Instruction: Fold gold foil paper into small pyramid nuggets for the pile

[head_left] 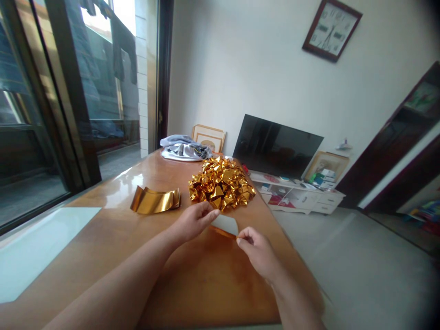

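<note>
Between my hands is a sheet of gold foil paper (pixel 225 223), its pale side facing up and a gold strip showing along the near edge. My left hand (pixel 195 221) pinches its left end between thumb and fingers. At the right corner, the thumb and fingertips of my right hand (pixel 252 245) close on the same sheet. Just beyond it rises a heap of folded gold foil pieces (pixel 222 183). Left of the heap lies a small stack of curved gold foil sheets (pixel 154 201).
The wooden table (pixel 206 284) has a pale sheet (pixel 44 247) at its left side and folded clothes (pixel 185 147) at the far end. Beyond stand a television (pixel 278 145) and a white cabinet (pixel 305 199). The table's right edge drops to the floor.
</note>
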Demonstrator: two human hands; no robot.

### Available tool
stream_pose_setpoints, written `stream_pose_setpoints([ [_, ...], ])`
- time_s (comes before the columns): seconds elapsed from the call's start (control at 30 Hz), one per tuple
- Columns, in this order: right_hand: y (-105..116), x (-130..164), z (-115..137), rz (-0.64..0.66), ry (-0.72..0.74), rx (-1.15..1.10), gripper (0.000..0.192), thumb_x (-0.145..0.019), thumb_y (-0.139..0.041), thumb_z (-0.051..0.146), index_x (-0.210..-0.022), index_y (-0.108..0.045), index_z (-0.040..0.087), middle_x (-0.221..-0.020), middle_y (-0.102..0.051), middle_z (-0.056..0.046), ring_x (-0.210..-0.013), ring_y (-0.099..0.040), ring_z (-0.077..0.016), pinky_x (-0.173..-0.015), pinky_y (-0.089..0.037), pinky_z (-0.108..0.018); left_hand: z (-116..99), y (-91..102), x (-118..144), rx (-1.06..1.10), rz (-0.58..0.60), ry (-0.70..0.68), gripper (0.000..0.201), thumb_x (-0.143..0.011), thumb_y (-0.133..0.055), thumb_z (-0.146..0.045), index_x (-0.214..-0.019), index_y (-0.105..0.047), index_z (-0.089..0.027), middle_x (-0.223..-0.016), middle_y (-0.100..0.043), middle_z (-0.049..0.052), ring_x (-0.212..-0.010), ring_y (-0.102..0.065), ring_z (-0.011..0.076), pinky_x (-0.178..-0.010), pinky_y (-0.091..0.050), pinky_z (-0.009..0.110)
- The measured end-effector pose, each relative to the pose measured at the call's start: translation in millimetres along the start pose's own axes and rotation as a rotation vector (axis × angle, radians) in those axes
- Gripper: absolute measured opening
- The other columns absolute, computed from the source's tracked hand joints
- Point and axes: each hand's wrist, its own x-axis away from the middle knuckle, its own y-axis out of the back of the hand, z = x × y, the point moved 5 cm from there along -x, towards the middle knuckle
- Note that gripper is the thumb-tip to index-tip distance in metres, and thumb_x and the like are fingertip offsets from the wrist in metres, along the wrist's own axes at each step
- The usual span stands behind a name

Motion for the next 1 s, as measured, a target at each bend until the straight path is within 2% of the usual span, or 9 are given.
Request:
stream_pose_setpoints([
  [0.1,-1.1,10.7,6.9,-0.088,-0.069,-0.196,0.017,-0.087,-0.061,0.035,-0.081,-0.057,0.020,-0.070,-0.052,0.004,-0.064,-0.045,-0.0131,-0.061,-0.037,-0.025,-4.3,6.0,0.5,0.137,-0.068,0.022,0.045,-0.093,-0.049,-0.058,-0.074,-0.051,-0.018,-0.068,-0.047,-0.003,-0.064,-0.043,0.0120,-0.057,-0.031,0.024],
  [0.23,-8.0,20.0,14.9,-0.196,-0.108,-0.309,0.017,-0.088,-0.062,0.036,-0.086,-0.057,0.020,-0.070,-0.053,0.004,-0.060,-0.039,-0.0115,-0.056,-0.032,-0.024,-6.4,-7.6,3.8,0.318,0.083,0.044,0.045,-0.087,-0.060,-0.057,-0.070,-0.050,-0.017,-0.064,-0.043,-0.005,-0.059,-0.038,0.0101,-0.053,-0.027,0.023],
  [0.37,-19.2,24.0,22.2,-0.206,-0.063,-0.333,0.019,-0.089,-0.062,0.038,-0.088,-0.057,0.020,-0.073,-0.054,0.003,-0.061,-0.040,-0.0118,-0.056,-0.032,-0.024,-10.5,-24.4,7.0,0.528,0.215,0.036,0.034,-0.083,-0.068,-0.049,-0.084,-0.062,-0.016,-0.073,-0.060,0.000,-0.067,-0.053,0.0139,-0.060,-0.039,0.025],
  [0.47,-30.1,26.1,23.0,-0.145,-0.052,-0.322,0.019,-0.090,-0.062,0.039,-0.087,-0.058,0.020,-0.072,-0.052,0.004,-0.061,-0.039,-0.0115,-0.056,-0.033,-0.024,-12.5,-29.9,6.5,0.655,0.241,0.029,0.027,-0.083,-0.070,-0.040,-0.094,-0.067,-0.016,-0.089,-0.070,0.006,-0.083,-0.063,0.0194,-0.075,-0.047,0.030],
  [0.57,-37.3,27.5,20.1,-0.099,-0.065,-0.312,0.020,-0.090,-0.062,0.039,-0.088,-0.061,0.019,-0.073,-0.054,0.003,-0.063,-0.042,-0.0121,-0.059,-0.036,-0.024,-12.9,-29.7,4.6,0.727,0.216,0.004,0.021,-0.084,-0.067,-0.031,-0.099,-0.065,-0.016,-0.098,-0.071,0.007,-0.090,-0.065,0.0201,-0.085,-0.049,0.034],
  [0.67,-35.2,27.2,17.2,-0.124,-0.036,-0.285,0.023,-0.091,-0.061,0.042,-0.089,-0.062,0.019,-0.076,-0.056,0.001,-0.068,-0.049,-0.0143,-0.064,-0.041,-0.026,-11.9,-22.2,4.0,0.587,0.088,-0.043,0.014,-0.085,-0.063,-0.026,-0.094,-0.061,-0.017,-0.087,-0.069,0.004,-0.079,-0.063,0.0169,-0.076,-0.049,0.030],
  [0.77,-26.2,26.9,15.5,-0.196,0.016,-0.194,0.024,-0.091,-0.059,0.043,-0.093,-0.062,0.020,-0.083,-0.062,-0.002,-0.076,-0.056,-0.0178,-0.071,-0.046,-0.029,-14.7,-9.8,6.6,0.233,-0.087,-0.123,0.006,-0.085,-0.060,-0.022,-0.083,-0.056,-0.019,-0.077,-0.062,0.001,-0.071,-0.057,0.0145,-0.065,-0.043,0.026],
  [0.83,-17.4,28.6,17.6,-0.291,0.074,-0.069,0.023,-0.092,-0.058,0.041,-0.101,-0.062,0.021,-0.093,-0.065,-0.005,-0.086,-0.060,-0.0210,-0.079,-0.049,-0.032,-20.2,-4.2,9.1,0.015,-0.147,-0.194,0.008,-0.085,-0.059,-0.020,-0.080,-0.055,-0.020,-0.079,-0.061,0.001,-0.073,-0.056,0.0147,-0.067,-0.042,0.026],
  [1.0,-4.2,37.5,38.5,-0.468,0.322,0.346,0.036,-0.093,-0.055,0.030,-0.128,-0.054,0.023,-0.124,-0.059,-0.014,-0.116,-0.054,-0.0287,-0.099,-0.045,-0.045,-35.3,-9.6,12.4,-0.334,-0.013,-0.343,0.011,-0.090,-0.053,-0.019,-0.085,-0.063,-0.020,-0.087,-0.063,0.006,-0.084,-0.057,0.0194,-0.074,-0.042,0.030],
])
